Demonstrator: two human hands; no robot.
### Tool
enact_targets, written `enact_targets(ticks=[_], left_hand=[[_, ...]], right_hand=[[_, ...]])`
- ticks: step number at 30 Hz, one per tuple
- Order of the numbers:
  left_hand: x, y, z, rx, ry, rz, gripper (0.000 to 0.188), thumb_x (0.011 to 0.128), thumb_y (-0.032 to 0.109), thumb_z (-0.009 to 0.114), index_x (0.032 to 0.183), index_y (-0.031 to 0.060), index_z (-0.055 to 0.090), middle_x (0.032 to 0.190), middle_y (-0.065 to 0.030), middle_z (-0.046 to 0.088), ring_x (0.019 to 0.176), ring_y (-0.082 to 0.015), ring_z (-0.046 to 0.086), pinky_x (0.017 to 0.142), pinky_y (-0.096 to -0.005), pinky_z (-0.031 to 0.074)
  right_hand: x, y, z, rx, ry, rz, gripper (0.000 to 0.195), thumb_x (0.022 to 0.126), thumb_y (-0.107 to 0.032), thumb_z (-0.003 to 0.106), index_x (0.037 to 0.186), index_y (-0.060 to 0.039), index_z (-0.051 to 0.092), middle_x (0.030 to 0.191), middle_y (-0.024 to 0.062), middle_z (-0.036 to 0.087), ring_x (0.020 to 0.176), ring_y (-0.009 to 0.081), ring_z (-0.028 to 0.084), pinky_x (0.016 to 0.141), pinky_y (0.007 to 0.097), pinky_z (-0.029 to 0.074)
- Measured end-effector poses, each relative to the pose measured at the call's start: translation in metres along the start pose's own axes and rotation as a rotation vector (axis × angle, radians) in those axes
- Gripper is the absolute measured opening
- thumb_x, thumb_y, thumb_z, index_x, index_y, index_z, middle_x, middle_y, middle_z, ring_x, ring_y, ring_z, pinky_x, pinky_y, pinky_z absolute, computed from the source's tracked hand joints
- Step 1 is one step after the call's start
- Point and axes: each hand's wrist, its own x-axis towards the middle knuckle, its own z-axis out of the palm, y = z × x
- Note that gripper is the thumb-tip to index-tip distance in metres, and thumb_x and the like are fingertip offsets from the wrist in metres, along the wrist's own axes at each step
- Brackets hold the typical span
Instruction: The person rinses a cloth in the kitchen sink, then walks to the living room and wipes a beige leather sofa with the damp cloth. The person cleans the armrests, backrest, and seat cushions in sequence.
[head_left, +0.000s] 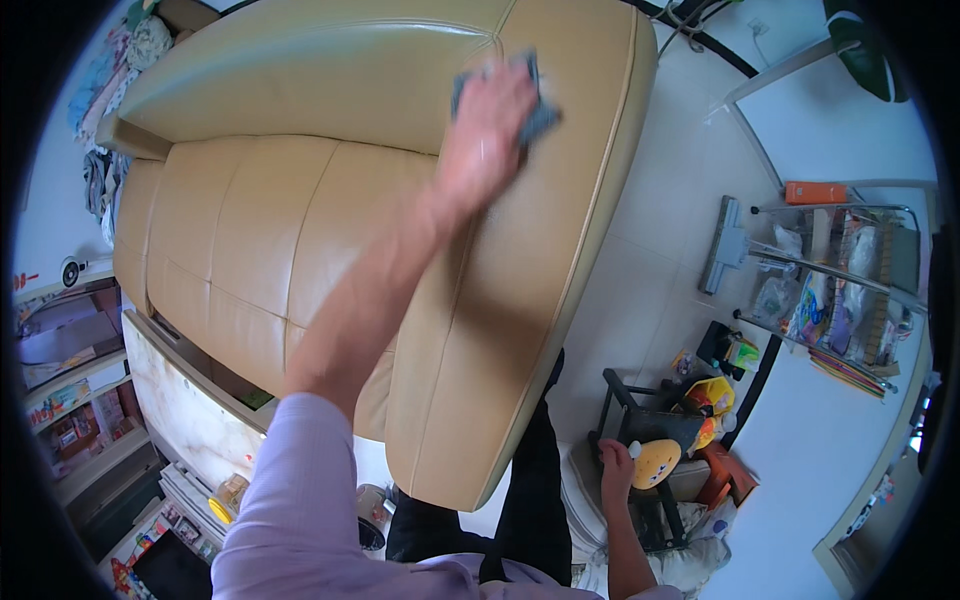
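My left hand (491, 124) presses a damp-looking grey-blue cloth (538, 120) onto the broad armrest (517, 285) of a tan leather sofa, near the seam where the backrest (315, 82) meets it. The forearm reaches across the seat cushions (247, 225) and blurs slightly. My right hand (617, 465) hangs low at my right side, its fingers loosely curled. It appears beside a yellow plush-like item (657, 463) and a dark stool (637, 409); whether it holds anything is unclear.
A marble-patterned table (195, 397) stands close along the sofa's front. On the right are a squeegee mop head (725, 246), a wire rack (832, 277) full of bagged items, and an orange box (816, 193). Clothes (112, 97) are piled beyond the sofa's far end.
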Motion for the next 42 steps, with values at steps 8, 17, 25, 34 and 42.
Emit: enact_targets(ticks=[8, 17, 25, 34, 42], left_hand=[[-0.214, 0.162, -0.099, -0.57, -0.502, -0.535, 0.058, 0.074, -0.003, 0.064, 0.13, -0.0011, 0.052, 0.141, -0.0173, 0.046, 0.132, -0.034, 0.042, 0.109, -0.0469, 0.034], [-0.154, 0.192, -0.115, -1.73, -0.015, -1.397, 0.074, 0.078, -0.004, 0.052, 0.148, 0.0061, 0.03, 0.136, -0.0106, 0.048, 0.122, -0.021, 0.048, 0.103, -0.0332, 0.039], [-0.193, 0.181, -0.156, -1.229, 0.031, -1.243, 0.078, 0.092, 0.023, 0.063, 0.153, 0.0107, 0.016, 0.156, -0.0117, 0.021, 0.144, -0.0266, 0.022, 0.114, -0.0393, 0.025], [-0.444, 0.25, -0.194, -0.39, -0.176, -1.372, 0.046, 0.082, 0.003, 0.061, 0.127, 0.0021, 0.051, 0.127, -0.0209, 0.053, 0.117, -0.039, 0.052, 0.099, -0.0401, 0.044], [-0.521, 0.296, -0.197, -0.416, -0.158, -1.625, 0.04, 0.085, 0.003, 0.057, 0.125, 0.0004, 0.053, 0.124, -0.0209, 0.056, 0.114, -0.0363, 0.055, 0.096, -0.0383, 0.045]], right_hand=[[-0.013, -0.118, 0.053, 0.212, -0.072, -0.21, 0.018, 0.094, -0.008, 0.055, 0.106, -0.0005, 0.065, 0.099, 0.006, 0.065, 0.092, 0.0135, 0.059, 0.083, 0.0255, 0.046], [-0.026, -0.265, 0.115, -0.151, -0.247, -0.877, 0.054, 0.076, -0.006, 0.07, 0.127, -0.002, 0.053, 0.135, 0.0177, 0.048, 0.126, 0.0368, 0.044, 0.104, 0.0462, 0.038], [0.036, -0.284, 0.129, 0.776, -0.385, -0.185, 0.037, 0.089, -0.011, 0.052, 0.124, -0.0012, 0.054, 0.11, 0.006, 0.061, 0.098, 0.0152, 0.057, 0.088, 0.0312, 0.046], [0.104, -0.454, 0.162, -0.928, -0.163, -1.51, 0.027, 0.08, -0.012, 0.06, 0.106, -0.0046, 0.063, 0.117, 0.012, 0.061, 0.115, 0.0312, 0.053, 0.101, 0.0443, 0.037], [0.181, -0.337, 0.243, -1.088, -0.112, -1.664, 0.017, 0.083, -0.016, 0.056, 0.095, -0.009, 0.066, 0.102, 0.0129, 0.067, 0.098, 0.0331, 0.062, 0.084, 0.0489, 0.045]])
